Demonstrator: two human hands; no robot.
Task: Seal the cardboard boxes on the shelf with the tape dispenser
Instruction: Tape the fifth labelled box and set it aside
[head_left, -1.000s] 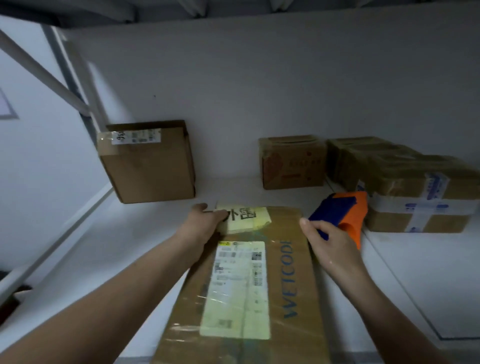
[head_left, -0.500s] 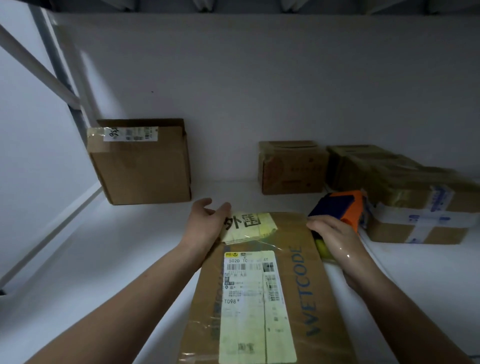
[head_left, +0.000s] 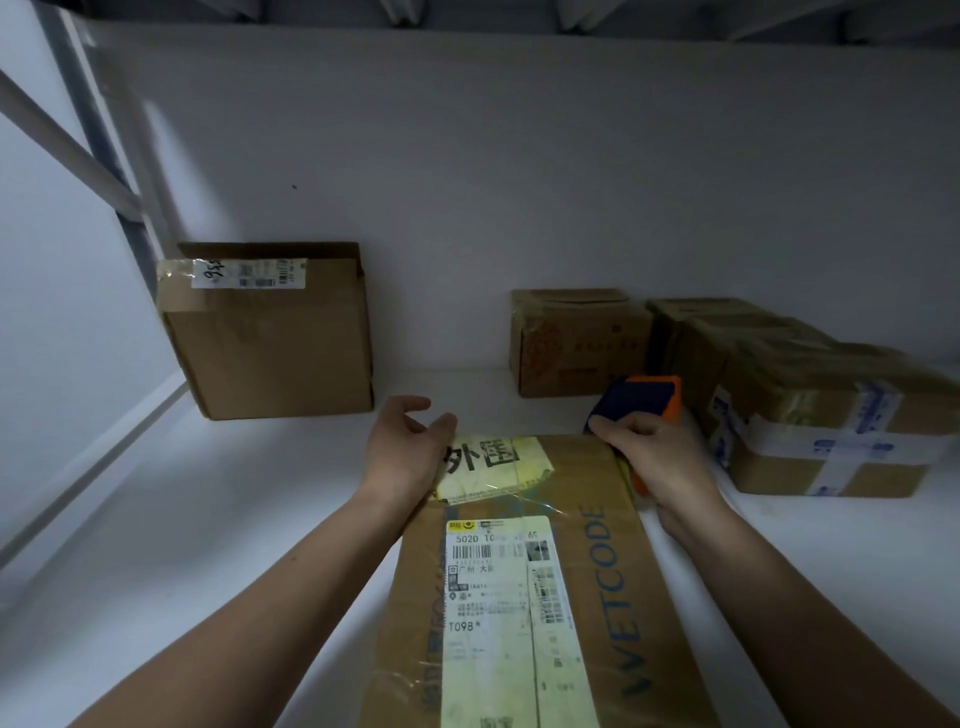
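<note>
Both hands meet at the far end of the WETCODE box (head_left: 576, 467). The left hand (head_left: 408, 449), fingers loosely spread, steadies the corner under its thumb. The right hand (head_left: 652, 460) curls around the tape dispenser (head_left: 636, 400), which juts just beyond its fingers, probably to start a strip.

Orange-and-navy tape dispenser (head_left: 636, 402); brown box (head_left: 597, 571) bearing a yellow label (head_left: 493, 467).

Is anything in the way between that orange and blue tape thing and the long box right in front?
Nothing visible. The right hand holds the tape dispenser at the far right corner of the long box; the left hand rests at its far left corner, by the yellow label.
</note>
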